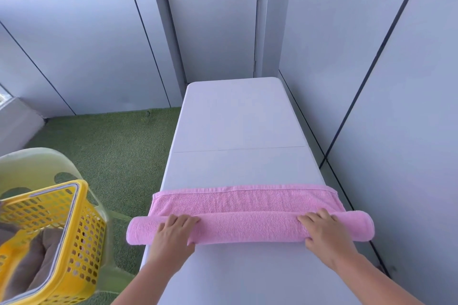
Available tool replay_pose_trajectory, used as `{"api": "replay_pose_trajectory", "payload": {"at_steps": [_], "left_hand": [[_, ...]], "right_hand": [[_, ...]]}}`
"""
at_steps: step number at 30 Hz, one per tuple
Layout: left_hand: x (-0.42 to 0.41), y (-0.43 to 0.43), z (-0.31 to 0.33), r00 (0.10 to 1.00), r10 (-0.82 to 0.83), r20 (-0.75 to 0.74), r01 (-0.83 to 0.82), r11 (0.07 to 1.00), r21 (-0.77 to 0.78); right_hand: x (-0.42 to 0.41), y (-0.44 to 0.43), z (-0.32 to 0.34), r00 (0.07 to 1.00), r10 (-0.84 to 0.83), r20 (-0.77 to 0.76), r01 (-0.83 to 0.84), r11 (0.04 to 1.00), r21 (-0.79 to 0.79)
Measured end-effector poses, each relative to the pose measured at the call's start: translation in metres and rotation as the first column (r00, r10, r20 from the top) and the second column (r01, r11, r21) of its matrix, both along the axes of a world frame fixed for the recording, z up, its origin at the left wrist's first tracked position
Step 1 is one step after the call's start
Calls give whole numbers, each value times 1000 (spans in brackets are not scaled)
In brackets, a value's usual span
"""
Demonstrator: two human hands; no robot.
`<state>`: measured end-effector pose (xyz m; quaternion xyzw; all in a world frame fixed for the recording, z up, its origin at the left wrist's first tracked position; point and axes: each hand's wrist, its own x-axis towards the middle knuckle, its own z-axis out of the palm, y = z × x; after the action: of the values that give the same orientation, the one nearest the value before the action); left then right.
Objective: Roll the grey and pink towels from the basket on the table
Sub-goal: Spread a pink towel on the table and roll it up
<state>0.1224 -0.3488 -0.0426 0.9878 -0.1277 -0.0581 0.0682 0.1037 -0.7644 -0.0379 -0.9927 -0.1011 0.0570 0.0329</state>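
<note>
A pink towel (247, 220) lies across the near part of the white table (238, 126). Its near portion is wound into a thick roll, and a flat strip still lies beyond the roll. My left hand (173, 233) rests on the roll's left part with fingers laid over its top. My right hand (324, 230) rests the same way on the right part. Both ends of the roll stick out past the table's sides. A yellow perforated basket (84, 230) stands at the lower left, with grey towel fabric (27, 262) inside it.
The basket sits on a pale green plastic chair (32, 163) over green artificial turf (106, 146). A grey wall runs close along the table's right side. A closed door (213, 20) stands beyond the table's far end.
</note>
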Motion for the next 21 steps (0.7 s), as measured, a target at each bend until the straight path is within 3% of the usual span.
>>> {"api": "replay_pose_trajectory", "payload": {"at_steps": [4, 7, 9, 12, 16, 21], "left_hand": [[2, 2, -2, 997, -53, 64, 50, 998, 40], [-1, 7, -1, 990, -81, 111, 77, 996, 47], [-1, 6, 3, 990, -51, 134, 46, 998, 43], [3, 0, 6, 990, 27, 138, -18, 998, -66], [3, -5, 4, 994, 38, 98, -24, 989, -143], [10, -7, 2, 1000, -1, 27, 0, 999, 42]], "right_hand": [[5, 1, 6, 1000, 8, -8, -8, 998, -65], [8, -1, 10, 996, 11, -89, -11, 1000, -2], [8, -1, 9, 998, -10, -62, 14, 997, 72], [7, -2, 5, 996, -82, 19, 78, 984, 158], [3, 2, 1, 998, -62, 31, 55, 980, 191], [7, 2, -3, 998, -26, -50, 29, 999, 42]]}}
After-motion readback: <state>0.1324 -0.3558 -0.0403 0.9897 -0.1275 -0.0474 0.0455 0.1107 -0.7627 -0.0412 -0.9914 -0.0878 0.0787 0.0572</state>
